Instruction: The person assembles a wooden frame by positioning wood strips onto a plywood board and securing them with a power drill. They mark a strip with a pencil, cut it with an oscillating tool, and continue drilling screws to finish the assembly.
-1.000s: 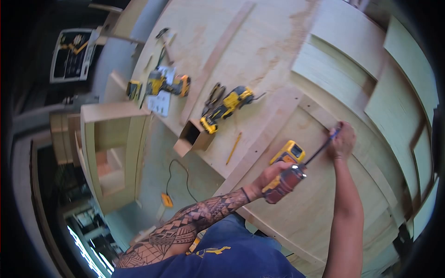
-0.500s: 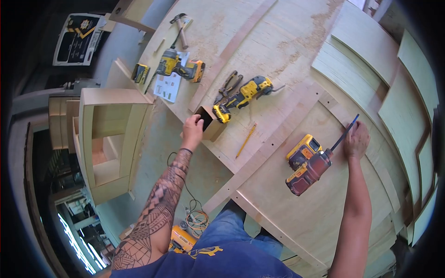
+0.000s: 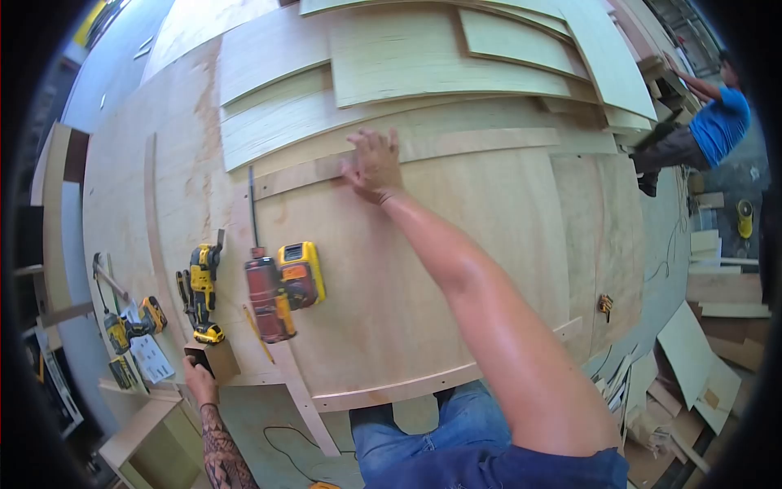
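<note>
A: Where are the person's hands?

B: The right hand (image 3: 373, 165) lies flat, fingers spread and gripping nothing, on a thin wooden strip (image 3: 423, 151) that runs across a large plywood sheet (image 3: 456, 244) on the worktop. The left hand (image 3: 198, 378) reaches to the near edge, its fingers at the open end of a small wooden box (image 3: 217, 359); I cannot tell whether they have closed on anything.

A: And the tools?

B: A red drill with a long bit (image 3: 265, 281) lies loose on the sheet, touching a yellow battery pack (image 3: 300, 274). A yellow power tool (image 3: 203, 293) and a pencil (image 3: 257, 332) lie just beside it.

A: How to do this well?

B: I judge the right palm should press down steadily so the strip stays lined up while the left hand works in the box by feel.
</note>
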{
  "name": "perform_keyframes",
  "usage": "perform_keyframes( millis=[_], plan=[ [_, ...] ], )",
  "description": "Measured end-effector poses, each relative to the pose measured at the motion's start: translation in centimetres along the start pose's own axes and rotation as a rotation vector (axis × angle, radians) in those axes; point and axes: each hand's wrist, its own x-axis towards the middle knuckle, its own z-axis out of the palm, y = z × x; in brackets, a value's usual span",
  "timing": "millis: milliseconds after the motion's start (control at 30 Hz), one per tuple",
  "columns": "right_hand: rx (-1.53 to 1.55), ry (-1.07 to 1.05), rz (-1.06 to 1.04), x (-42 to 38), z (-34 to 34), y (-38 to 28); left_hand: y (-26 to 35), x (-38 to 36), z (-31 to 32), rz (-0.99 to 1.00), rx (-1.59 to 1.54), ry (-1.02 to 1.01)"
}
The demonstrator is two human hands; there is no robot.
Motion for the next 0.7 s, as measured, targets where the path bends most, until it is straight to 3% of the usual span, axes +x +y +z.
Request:
perform_keyframes(
  millis=[67, 133, 167, 233, 300, 367, 400, 500, 533, 700],
  plan=[
    [-0.103, 0.016, 0.015, 0.1, -4.5, 6.4, 1.5, 0.7, -2.9, -0.041, 0.023, -0.115],
    [-0.379, -0.026, 0.023, 0.1, -9.3, 14.9, 4.0, 1.6, -5.0, -0.585, -0.756, -0.233],
    [-0.487, -0.057, 0.081, -0.3, -12.4, 17.7, 5.6, 1.8, -6.4, -0.575, -0.759, -0.230],
    [-0.596, -0.084, 0.141, -0.9, -17.4, 21.5, 12.6, 1.1, -10.2, -0.213, -0.921, -0.223],
    [-0.473, -0.371, 0.392, -2.0, -20.0, 23.0, 20.8, 2.0, -14.1, -0.037, -0.921, -0.213],
    [-0.406, -0.319, 0.359, -2.8, -20.1, 23.8, 26.6, 3.5, -15.9, 0.076, -0.840, -0.189],
    [-0.457, -0.269, 0.331, -3.2, -19.6, 25.4, 33.3, 2.6, -18.2, 0.073, -0.724, -0.185],
    [-0.415, -0.291, 0.278, -3.9, -18.6, 26.4, 36.7, 5.3, -17.7, 0.173, -0.559, -0.196],
    [-0.342, -0.153, 0.253, -4.2, -18.6, 26.2, 37.1, 6.1, -17.2, 0.175, -0.455, -0.179],
    [-0.398, -0.232, 0.325, -3.3, -19.1, 25.5, 37.7, 8.3, -11.9, 0.127, -0.383, -0.253]
  ],
)
